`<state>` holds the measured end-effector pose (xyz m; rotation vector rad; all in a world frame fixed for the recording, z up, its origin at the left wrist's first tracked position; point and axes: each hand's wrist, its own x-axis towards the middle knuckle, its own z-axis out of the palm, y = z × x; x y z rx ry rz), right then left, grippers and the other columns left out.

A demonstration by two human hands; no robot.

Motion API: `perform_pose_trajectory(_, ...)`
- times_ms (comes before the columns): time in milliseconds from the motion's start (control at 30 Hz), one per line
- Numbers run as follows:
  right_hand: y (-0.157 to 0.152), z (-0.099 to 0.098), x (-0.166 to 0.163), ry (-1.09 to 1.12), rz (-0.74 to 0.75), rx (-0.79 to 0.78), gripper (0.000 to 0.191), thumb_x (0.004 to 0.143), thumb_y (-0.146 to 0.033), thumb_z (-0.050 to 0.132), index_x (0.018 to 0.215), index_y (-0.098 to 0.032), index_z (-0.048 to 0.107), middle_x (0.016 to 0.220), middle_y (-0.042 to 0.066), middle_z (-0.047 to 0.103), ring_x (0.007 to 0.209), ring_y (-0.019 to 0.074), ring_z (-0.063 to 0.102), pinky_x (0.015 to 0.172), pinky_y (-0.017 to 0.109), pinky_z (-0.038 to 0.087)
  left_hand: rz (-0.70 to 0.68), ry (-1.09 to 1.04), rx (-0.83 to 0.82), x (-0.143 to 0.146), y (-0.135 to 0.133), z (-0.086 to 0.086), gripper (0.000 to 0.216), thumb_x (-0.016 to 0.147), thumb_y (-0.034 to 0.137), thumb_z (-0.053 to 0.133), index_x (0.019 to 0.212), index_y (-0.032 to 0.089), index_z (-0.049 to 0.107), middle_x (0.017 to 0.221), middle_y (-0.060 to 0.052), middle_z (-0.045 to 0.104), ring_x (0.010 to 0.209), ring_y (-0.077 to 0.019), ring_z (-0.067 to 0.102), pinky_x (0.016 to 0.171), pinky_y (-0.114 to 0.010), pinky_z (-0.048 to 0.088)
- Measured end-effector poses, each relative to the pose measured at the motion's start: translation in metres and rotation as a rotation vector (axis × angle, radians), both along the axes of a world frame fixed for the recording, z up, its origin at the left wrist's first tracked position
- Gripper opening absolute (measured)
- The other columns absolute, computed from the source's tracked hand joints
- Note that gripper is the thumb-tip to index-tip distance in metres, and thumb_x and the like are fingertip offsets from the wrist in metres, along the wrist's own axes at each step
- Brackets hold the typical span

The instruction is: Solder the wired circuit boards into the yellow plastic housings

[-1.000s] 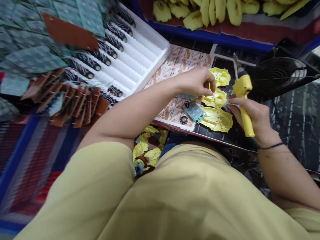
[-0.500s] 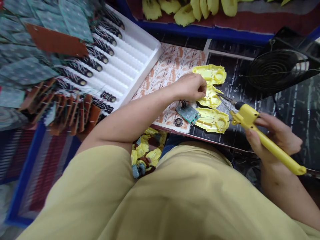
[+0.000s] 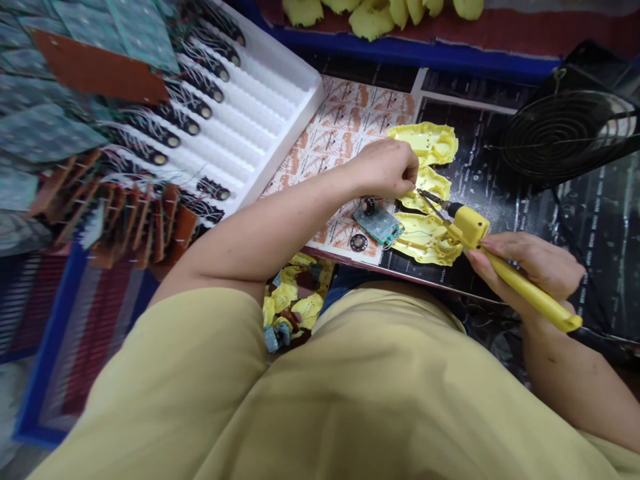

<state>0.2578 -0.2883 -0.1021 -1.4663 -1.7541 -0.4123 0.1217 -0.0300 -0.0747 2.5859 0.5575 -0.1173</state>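
Note:
My right hand [image 3: 530,270] grips a yellow soldering iron [image 3: 500,263], its metal tip pointing left onto the middle yellow plastic shell [image 3: 433,183]. My left hand [image 3: 387,167] is closed in a pinch at that same shell, right beside the tip; what it pinches is too small to see. Another yellow shell [image 3: 427,140] lies just behind and a third [image 3: 425,240] just in front. A small green circuit board [image 3: 377,223] with a round black speaker [image 3: 358,242] lies to the left of the front shell.
A white ridged tray [image 3: 270,113] holding wired black parts sits at the left, with stacks of green and brown boards [image 3: 75,120] beyond it. A black fan [image 3: 565,133] stands at the right. More yellow shells [image 3: 390,13] fill a blue-rimmed bin at the back.
My right hand turned the soldering iron from upright to lying sideways and brought its tip left onto the middle shell. My left hand stayed pinched at that shell.

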Motion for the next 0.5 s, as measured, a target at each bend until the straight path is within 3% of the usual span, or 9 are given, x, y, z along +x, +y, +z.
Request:
perform_pose_trajectory(233,-0.0026,-0.0004,0.0039,0.117,0.027,0.065,0.023,0.085,-0.012,0.09,0.086,-0.024,0.07,0.082,-0.003,0.08,0.067,0.0171,0.078,0.059,0.023,0.065,0.024,0.028,-0.007,0.002,-0.0013,0.0016,0.028,0.077,0.015,0.068,0.097,0.022,0.087,0.093,-0.005,0.081,0.105,-0.0276,0.076,0.096,-0.038,0.054)
perform_pose_trajectory(400,0.0003,-0.0028,0.0033,0.068,0.046,0.1,0.023,0.084,-0.012,0.09,0.088,-0.021,0.069,0.079,-0.002,0.079,0.064,0.0161,0.077,0.058,0.021,0.064,0.019,0.043,-0.008,0.0015,0.0006,0.0033,0.025,0.077,0.017,0.069,0.095,0.023,0.086,0.089,-0.004,0.08,0.102,-0.0261,0.076,0.094,-0.036,0.054)
perform_pose_trajectory(500,-0.0029,-0.0069,0.0056,0.061,-0.029,0.141,0.019,0.085,-0.014,0.089,0.095,-0.02,0.073,0.081,-0.001,0.08,0.063,0.0166,0.077,0.06,0.021,0.065,0.013,0.049,-0.001,0.0015,0.0013,0.0026,0.025,0.078,0.017,0.069,0.096,0.023,0.086,0.089,-0.004,0.079,0.101,-0.0251,0.075,0.093,-0.036,0.054)
